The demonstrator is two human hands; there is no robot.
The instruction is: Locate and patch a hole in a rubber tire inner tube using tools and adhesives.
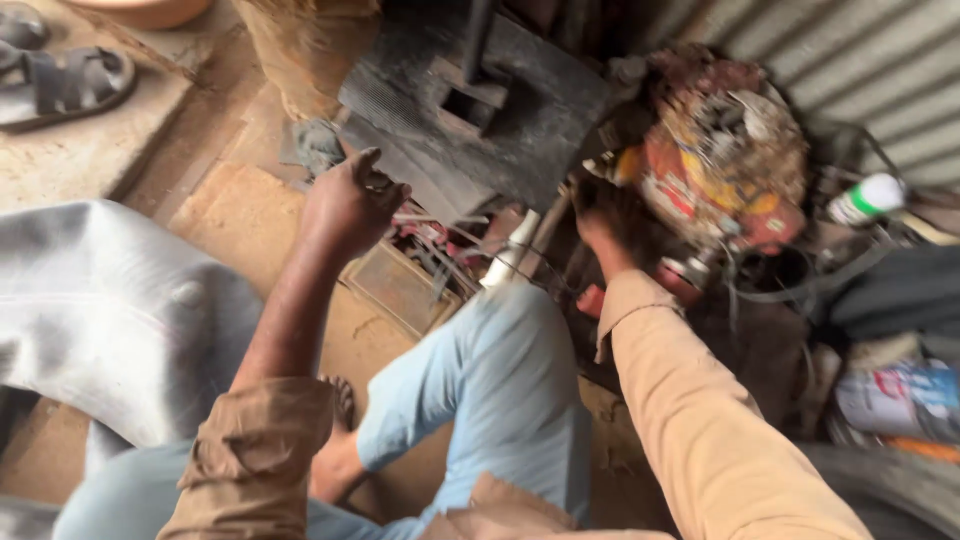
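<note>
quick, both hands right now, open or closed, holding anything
Left hand: loosely curled above the tool tray, nothing visibly held.
Right hand: reaching into dark clutter, blurred; cannot be told.

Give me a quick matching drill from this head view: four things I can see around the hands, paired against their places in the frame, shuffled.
Things:
1. sandal
2. white bottle
3. grey inner tube
4. dark metal block

Places:
A. top centre, beyond the left hand
B. far right, by the corrugated sheet
C. top left corner, on the floor
D. left side, beside the left arm

Pairs: 1-C, 2-B, 3-D, 4-A
</note>
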